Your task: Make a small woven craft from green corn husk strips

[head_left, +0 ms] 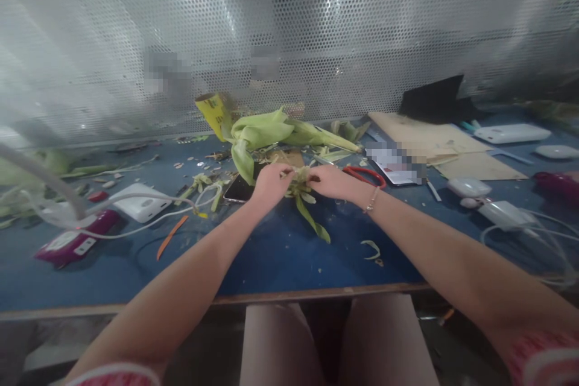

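Note:
My left hand and my right hand meet over the middle of a blue table. Both are closed in a pinch on a small bunch of pale green leaf strips held between them. One long green leaf hangs from the bunch toward me onto the table. A bracelet sits on my right wrist. Just behind the hands lies a larger pile of light green leaves, and red-handled scissors lie right behind my right hand.
A dark phone lies left of my left hand. White chargers and cables, a magenta device, an orange strip, cardboard sheets, white gadgets and leaf scraps surround the spot. A perforated metal screen stands behind.

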Available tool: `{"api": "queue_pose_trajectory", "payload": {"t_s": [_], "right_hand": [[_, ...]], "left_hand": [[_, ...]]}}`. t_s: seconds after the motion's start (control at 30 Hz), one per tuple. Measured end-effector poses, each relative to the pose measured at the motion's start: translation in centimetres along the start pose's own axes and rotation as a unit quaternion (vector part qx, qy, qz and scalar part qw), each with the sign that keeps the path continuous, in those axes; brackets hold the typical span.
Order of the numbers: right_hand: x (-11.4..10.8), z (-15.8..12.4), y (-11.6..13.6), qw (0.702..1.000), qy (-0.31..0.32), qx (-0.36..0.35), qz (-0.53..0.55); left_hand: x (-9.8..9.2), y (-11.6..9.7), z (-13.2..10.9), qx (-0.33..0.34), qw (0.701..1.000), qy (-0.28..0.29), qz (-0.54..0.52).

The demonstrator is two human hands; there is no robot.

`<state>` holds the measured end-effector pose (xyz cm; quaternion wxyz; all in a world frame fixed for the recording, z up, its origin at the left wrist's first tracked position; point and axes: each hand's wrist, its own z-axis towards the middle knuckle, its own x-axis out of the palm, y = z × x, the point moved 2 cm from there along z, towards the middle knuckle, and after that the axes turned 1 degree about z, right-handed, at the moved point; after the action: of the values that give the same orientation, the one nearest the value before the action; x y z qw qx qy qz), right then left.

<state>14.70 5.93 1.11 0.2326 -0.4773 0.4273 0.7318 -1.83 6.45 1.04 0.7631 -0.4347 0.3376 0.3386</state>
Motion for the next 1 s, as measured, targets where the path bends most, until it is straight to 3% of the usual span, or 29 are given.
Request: {"api": "queue_pose_trajectory", "payload": {"t_s": [0.23, 0.43, 0.63, 0.77, 0.87, 1.0], "right_hand": [[0.5, -0.1, 0.4, 0.999, 0.03, -0.031, 0.001], [-0.2, -0.4, 1.1, 0.998, 0.068, -0.003, 0.005], [-0.1, -1.1, 1.7, 0.982, 0.173, -0.045, -0.053], [-0.4, -1.4, 2.0, 0.983, 0.142, -0.082, -0.083], [-1.1, -1.4, 2.2, 0.986, 0.115, -0.115, -0.039], [-2.0, -1.3, 2.5, 0.987, 0.024, -0.159, -0.024]], "left_hand": [[0.7, -1.3, -0.7, 0.08, 0.995, 0.039, -0.04], [0.2, -0.8, -0.7, 0.06, 0.994, 0.065, -0.069], [0.3, -0.9, -1.0, 0.034, 0.995, 0.064, -0.071], [0.0, -0.9, -1.2, 0.042, 0.995, 0.063, -0.059], [-0.3, -1.0, -1.3, 0.074, 0.994, 0.068, -0.052], [-0.5, -1.3, -1.4, 0.125, 0.987, 0.077, -0.061]]}}
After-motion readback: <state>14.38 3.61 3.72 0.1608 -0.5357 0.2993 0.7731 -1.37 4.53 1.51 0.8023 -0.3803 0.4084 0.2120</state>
